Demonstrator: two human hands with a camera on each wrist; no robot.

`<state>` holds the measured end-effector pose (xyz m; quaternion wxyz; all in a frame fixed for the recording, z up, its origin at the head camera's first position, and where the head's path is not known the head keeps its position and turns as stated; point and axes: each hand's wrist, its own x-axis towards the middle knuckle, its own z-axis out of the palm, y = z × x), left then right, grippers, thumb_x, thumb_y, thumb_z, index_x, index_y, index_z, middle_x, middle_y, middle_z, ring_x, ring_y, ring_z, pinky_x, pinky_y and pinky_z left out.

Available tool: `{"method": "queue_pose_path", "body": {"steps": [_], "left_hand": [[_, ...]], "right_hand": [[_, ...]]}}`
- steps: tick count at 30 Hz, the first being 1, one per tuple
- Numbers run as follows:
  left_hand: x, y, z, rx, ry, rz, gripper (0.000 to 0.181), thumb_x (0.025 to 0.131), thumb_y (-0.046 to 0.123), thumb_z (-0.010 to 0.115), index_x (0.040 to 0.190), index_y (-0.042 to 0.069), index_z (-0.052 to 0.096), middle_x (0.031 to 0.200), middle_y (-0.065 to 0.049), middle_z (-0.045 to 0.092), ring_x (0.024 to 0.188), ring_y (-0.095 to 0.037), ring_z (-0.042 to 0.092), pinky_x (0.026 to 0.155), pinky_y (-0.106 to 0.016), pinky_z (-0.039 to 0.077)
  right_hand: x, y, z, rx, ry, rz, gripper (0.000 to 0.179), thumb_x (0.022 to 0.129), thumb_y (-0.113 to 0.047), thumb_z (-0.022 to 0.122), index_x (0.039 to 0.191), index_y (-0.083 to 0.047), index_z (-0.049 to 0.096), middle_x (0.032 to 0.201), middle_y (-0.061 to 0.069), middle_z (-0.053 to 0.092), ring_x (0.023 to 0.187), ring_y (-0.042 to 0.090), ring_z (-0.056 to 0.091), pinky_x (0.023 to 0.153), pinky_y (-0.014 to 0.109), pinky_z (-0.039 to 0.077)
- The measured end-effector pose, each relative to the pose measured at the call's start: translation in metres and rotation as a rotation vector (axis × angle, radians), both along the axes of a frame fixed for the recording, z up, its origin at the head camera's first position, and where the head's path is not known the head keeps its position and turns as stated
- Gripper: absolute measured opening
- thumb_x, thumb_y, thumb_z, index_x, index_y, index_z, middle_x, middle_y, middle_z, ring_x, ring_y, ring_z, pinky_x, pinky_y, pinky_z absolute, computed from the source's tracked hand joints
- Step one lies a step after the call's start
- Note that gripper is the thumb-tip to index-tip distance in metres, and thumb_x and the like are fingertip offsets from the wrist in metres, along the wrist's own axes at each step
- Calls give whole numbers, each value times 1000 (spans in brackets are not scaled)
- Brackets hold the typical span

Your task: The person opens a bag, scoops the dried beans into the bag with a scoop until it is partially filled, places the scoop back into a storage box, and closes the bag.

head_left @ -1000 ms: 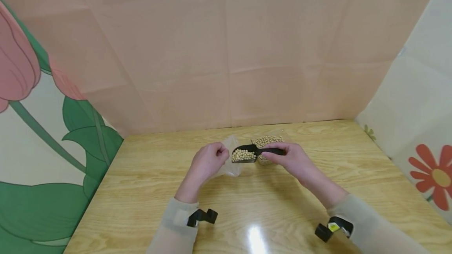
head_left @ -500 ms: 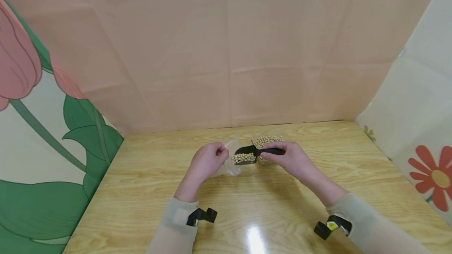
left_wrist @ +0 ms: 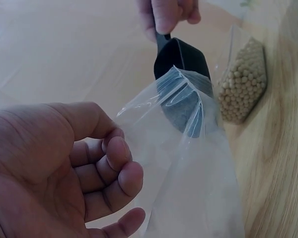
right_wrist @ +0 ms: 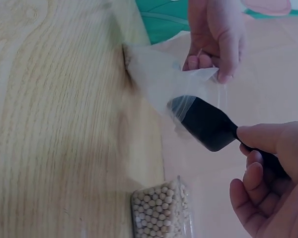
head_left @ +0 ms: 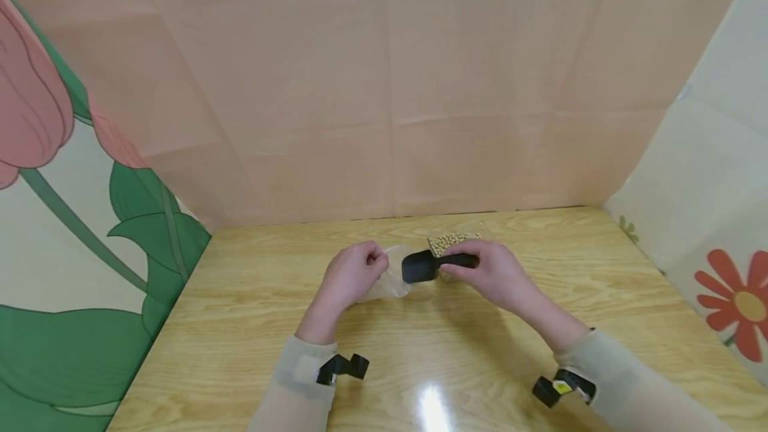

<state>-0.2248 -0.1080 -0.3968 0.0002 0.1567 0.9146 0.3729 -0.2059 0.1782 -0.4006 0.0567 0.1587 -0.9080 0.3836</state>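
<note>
My left hand [head_left: 354,275] pinches the rim of a clear plastic bag [left_wrist: 188,183] between thumb and forefinger. The other fingers curl loosely. In my right hand [head_left: 495,271] is the handle of a black scoop [head_left: 420,267]. The scoop is tipped over, its back towards the head camera. Its front end lies inside the bag's mouth, seen through the film in both wrist views. No beans show in the visible part of its bowl. Behind the scoop stands a clear container [right_wrist: 189,224] of pale round beans [left_wrist: 242,87], partly covered by my right hand in the head view.
Everything is over a wood-grain table [head_left: 252,325]. A pinkish sheet [head_left: 384,85] hangs along its far edge. Flower-patterned walls [head_left: 690,172] stand on both sides. A black wrist camera [head_left: 345,369] is strapped to each sleeve.
The scoop, level and full of beans a second ago, has been turned over at the bag's mouth, and its load no longer shows. My left hand has stayed in place, holding the bag.
</note>
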Motion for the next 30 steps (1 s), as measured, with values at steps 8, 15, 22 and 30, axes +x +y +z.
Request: {"method": "queue_pose_path", "body": {"steps": [8, 15, 22, 30], "left_hand": [[0, 0, 3, 3, -5, 4, 20, 107, 16, 60, 89, 14, 69, 73, 2, 59, 59, -15, 48, 61, -33, 41], [0, 0, 2, 6, -5, 6, 20, 106, 15, 61, 88, 13, 68, 70, 3, 54, 59, -15, 46, 61, -33, 40], [-1, 0, 1, 10, -18, 10, 20, 105, 15, 61, 86, 13, 67, 69, 4, 52, 59, -14, 45, 60, -33, 38], [-1, 0, 1, 12, -14, 7, 22, 105, 15, 60, 84, 13, 66, 70, 3, 55, 59, -14, 46, 61, -33, 39]], "right_hand": [[1, -5, -1, 103, 179, 26, 22, 93, -14, 91, 114, -12, 85, 101, 2, 77, 69, 12, 57, 57, 30, 48], [2, -6, 0, 90, 170, 15, 22, 93, -16, 91, 114, -13, 85, 104, 1, 78, 77, 14, 63, 65, 33, 52], [4, -4, 3, -15, 81, 8, 21, 96, -17, 88, 117, -18, 85, 112, 1, 79, 92, 18, 70, 75, 37, 58], [6, 1, 5, -122, -42, -18, 25, 99, -26, 86, 123, -17, 84, 126, 8, 76, 93, 20, 69, 73, 32, 58]]}}
